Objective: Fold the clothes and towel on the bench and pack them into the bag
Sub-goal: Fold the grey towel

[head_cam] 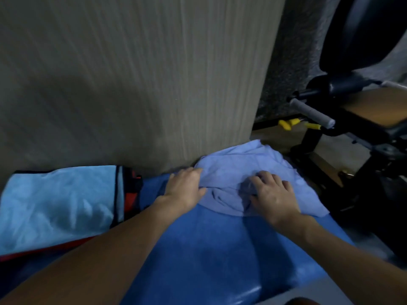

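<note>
A crumpled lavender-blue garment lies at the far right end of the blue padded bench, against the wall. My left hand lies on the garment's left edge with its fingers fairly straight. My right hand rests on the bunched middle of the cloth, fingers spread and slightly bent. At the left, a light blue towel lies flat on top of a red and black bag, which shows only along the towel's right and lower edges.
A beige wood-grain wall panel stands directly behind the bench. Black exercise equipment with a grey foam handle and a tan pad crowds the right side. Yellow parts lie on the floor behind it.
</note>
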